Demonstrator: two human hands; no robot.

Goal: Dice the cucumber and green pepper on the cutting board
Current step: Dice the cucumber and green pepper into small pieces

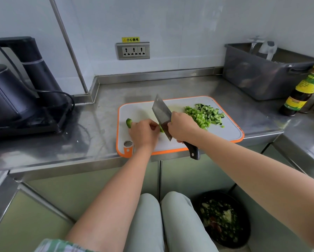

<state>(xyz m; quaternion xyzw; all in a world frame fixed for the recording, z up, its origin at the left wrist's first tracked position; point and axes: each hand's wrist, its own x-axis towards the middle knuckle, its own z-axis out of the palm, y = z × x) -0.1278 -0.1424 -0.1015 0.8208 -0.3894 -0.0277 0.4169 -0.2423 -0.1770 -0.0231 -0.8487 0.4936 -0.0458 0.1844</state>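
A white cutting board with an orange rim lies on the steel counter. My left hand presses down on a green pepper piece, whose ends show at the hand's left side and at the fingertips. My right hand grips the handle of a cleaver, its blade standing on the board right against my left fingertips. A pile of diced cucumber and pepper lies at the board's far right.
A black kettle and its stand sit at the left with a trailing cord. A grey plastic tub and a dark sauce bottle stand at the right. On the floor below is a bin of scraps. A wall socket is behind.
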